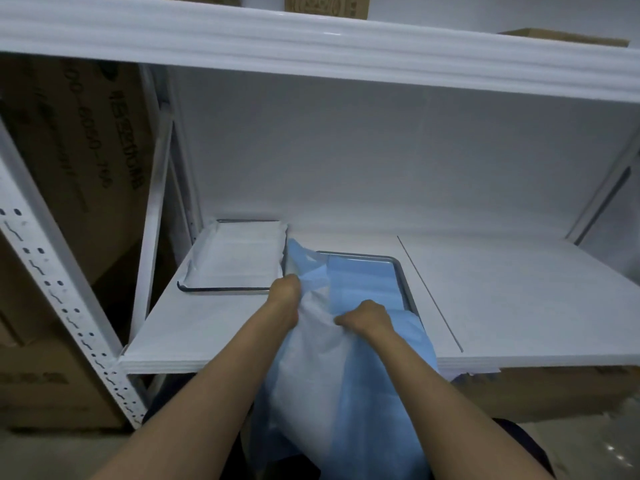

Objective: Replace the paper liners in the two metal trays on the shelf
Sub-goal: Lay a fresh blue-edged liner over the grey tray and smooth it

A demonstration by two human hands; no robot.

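Note:
Two metal trays sit side by side on the white shelf. The left tray (221,289) holds a white paper liner (239,254) that laps over its edges. The right tray (401,271) has a blue liner (363,278) lying in it. A large sheet, blue on one side and white on the other (322,375), hangs from the right tray over the shelf's front edge. My left hand (285,289) grips this sheet at its left edge near the tray's corner. My right hand (367,317) pinches the sheet at the tray's near edge.
The white shelf board (519,289) stretches to the right of the trays. A white upper shelf (311,43) hangs overhead with cardboard boxes on it. A perforated white upright (52,289) and large cardboard boxes (86,150) stand at the left.

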